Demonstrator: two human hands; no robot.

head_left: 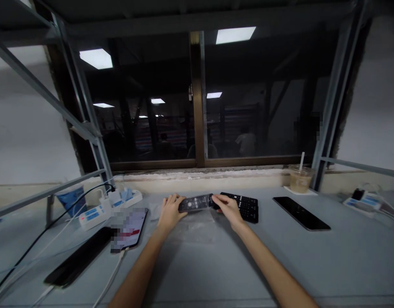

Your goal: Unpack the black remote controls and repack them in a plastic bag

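A black remote control (195, 202) with pale round buttons lies crosswise between my two hands, just above the table. My left hand (169, 211) is closed round its left end. The fingers of my right hand (229, 208) pinch its right end. Under the remote spreads a clear plastic bag (193, 229), flat on the grey table; whether the bag touches the remote, I cannot tell. Partly behind my right hand rest black remotes with rows of small buttons (250, 207), side by side or overlapping.
Left on the grey table (197, 273) are a dark phone (83, 256), a lit phone (132, 231) on a cable, a white power strip (97, 216) and a blue cup (70, 201). Rightward lie another phone (301, 214), a drink cup (300, 179) and a second power strip (365, 201).
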